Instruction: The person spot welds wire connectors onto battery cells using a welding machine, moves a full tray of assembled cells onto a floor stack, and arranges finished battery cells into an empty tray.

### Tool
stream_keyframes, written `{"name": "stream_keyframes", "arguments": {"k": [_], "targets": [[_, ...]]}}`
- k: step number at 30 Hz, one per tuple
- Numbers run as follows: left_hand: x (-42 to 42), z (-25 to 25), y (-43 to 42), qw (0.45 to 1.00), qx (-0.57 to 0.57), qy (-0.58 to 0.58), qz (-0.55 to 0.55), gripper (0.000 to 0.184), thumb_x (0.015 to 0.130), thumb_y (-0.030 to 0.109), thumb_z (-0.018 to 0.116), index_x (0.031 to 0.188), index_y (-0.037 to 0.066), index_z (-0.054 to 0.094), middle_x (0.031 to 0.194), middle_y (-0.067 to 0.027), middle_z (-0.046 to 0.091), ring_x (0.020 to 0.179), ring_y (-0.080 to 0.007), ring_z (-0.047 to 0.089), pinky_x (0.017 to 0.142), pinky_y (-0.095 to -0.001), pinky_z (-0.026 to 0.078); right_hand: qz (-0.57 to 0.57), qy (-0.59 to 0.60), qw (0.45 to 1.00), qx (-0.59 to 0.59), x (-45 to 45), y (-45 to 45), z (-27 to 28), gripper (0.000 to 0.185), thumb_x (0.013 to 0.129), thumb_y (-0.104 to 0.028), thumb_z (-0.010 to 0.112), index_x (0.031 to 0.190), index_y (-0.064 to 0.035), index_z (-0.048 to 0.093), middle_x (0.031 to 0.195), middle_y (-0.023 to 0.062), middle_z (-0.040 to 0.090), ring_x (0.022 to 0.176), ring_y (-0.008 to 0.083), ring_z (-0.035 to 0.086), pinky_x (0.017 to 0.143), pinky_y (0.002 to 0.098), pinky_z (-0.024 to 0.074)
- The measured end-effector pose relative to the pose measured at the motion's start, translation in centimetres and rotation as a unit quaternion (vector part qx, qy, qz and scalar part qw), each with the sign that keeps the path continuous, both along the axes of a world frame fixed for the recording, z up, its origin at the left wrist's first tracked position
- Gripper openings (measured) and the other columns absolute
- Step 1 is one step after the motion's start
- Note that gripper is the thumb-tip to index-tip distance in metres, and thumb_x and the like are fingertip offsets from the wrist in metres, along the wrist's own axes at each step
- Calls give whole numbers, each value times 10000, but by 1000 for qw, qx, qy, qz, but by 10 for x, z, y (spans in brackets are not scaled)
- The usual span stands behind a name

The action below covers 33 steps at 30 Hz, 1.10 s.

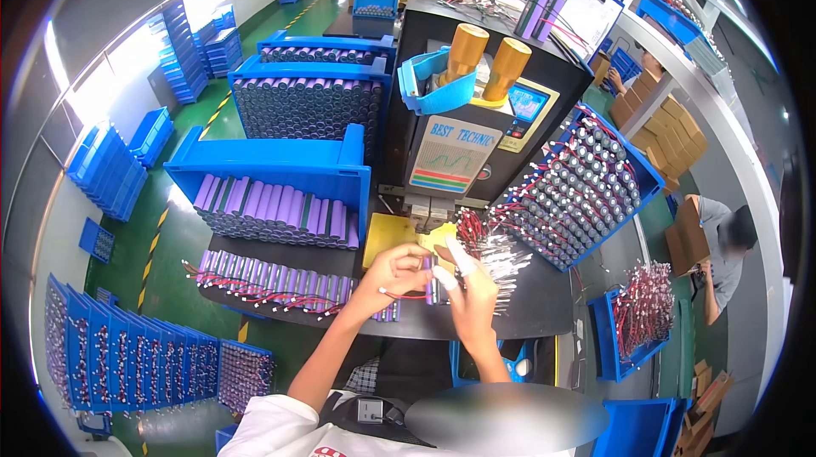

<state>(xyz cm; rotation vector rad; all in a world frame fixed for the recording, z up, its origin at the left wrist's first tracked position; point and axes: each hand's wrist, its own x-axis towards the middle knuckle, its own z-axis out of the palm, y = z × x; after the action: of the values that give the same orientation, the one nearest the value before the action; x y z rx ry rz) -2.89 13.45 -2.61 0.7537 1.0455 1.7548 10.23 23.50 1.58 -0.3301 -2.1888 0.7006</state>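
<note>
Just in front of the welding machine (450, 151), both hands meet at a small purple battery cell (430, 280). My left hand (395, 277) is closed on the cell from the left, and a red wire passes by its fingers. My right hand (470, 287), with white covers on some fingertips, pinches the cell from the right. Behind the fingers lies a yellow piece (438, 238) under the machine's electrodes. A bundle of white-tipped wires (501, 266) rests beside my right hand. To the left, a row of wired purple cells (272, 283) lies on the black table.
Blue bins of purple cells (276, 210) stand at the left. A blue tray of wired cells (586, 189) leans at the right, above a bin of red wires (642, 312). A person (727, 244) handles a cardboard box at the far right.
</note>
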Motion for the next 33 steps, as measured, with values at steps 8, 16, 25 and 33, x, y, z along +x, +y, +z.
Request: {"name": "stream_keyframes", "arguments": {"k": [8,16,25,33], "targets": [[16,-4,19,938,2,215,271,212,889,37,686,1083,-20,619,962,-129,725,883,-178,713,763,-298,561,24,-29,992,119,-2,6,-9,395,862,-167,698,1231,-34,645,1166,143,677,1033,320,655,917,420,503],[17,-21,32,851,-27,329,409,224,835,43,728,1042,-2,656,979,-180,717,895,-317,717,756,-348,551,55,-49,996,59,-11,14,-3,333,895,-125,656,1215,-33,648,1180,175,670,1083,348,640,934,420,488],[17,-27,34,844,-27,324,427,222,837,31,721,1047,-1,654,969,-167,718,897,-313,714,749,-343,548,58,-75,995,41,-12,17,-4,327,884,-108,672,1196,-13,650,1160,191,674,1056,356,650,936,416,489],[7,-17,27,946,-13,148,286,247,879,29,690,1100,-35,601,963,-137,719,916,-169,700,733,-291,550,112,-170,968,150,2,22,14,656,792,-63,722,1394,-43,461,1319,144,546,1164,323,552,936,398,454]]}}
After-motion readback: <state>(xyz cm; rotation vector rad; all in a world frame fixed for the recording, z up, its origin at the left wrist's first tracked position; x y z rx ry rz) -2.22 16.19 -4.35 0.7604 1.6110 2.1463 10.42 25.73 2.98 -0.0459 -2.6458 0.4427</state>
